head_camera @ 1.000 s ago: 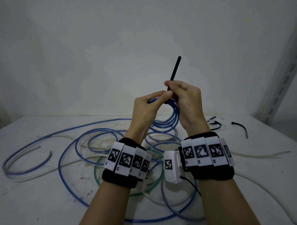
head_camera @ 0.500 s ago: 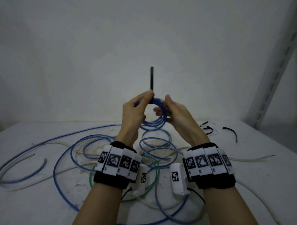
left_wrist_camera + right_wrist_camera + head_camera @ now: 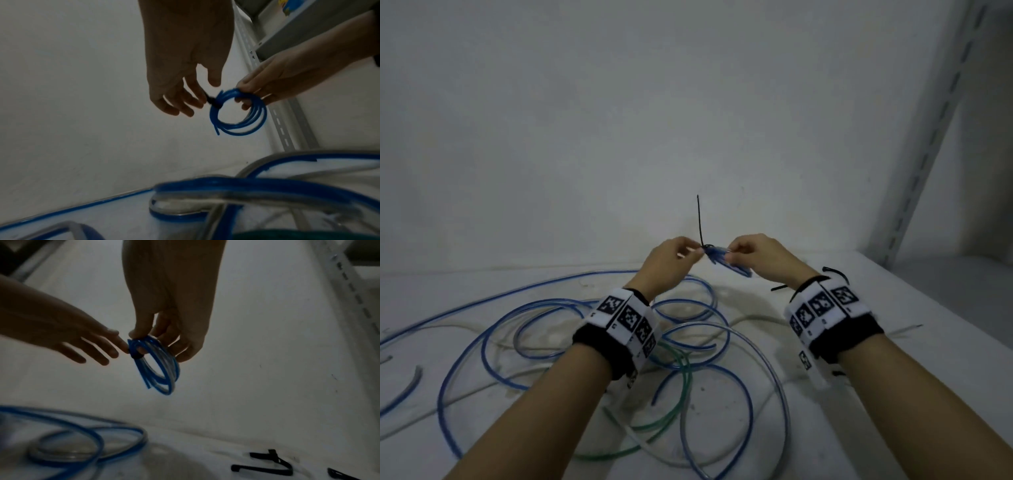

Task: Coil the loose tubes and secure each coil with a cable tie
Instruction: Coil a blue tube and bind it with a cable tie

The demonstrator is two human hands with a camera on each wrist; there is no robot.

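The small coil is bright blue, its cable tie black. Loose tubes on the white bench are blue, clear and green; spare ties black; wristbands black with black-and-white square-patterned tags

Both forearms raised, wrists close. Left hand pinches with thumb and forefinger, other fingers extended; right hand fingers curled, gripping.

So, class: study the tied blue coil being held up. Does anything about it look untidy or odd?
Yes. The cable tie tail sticks straight up, untrimmed, from the blue coil, and one tube end pokes loose below the coil.
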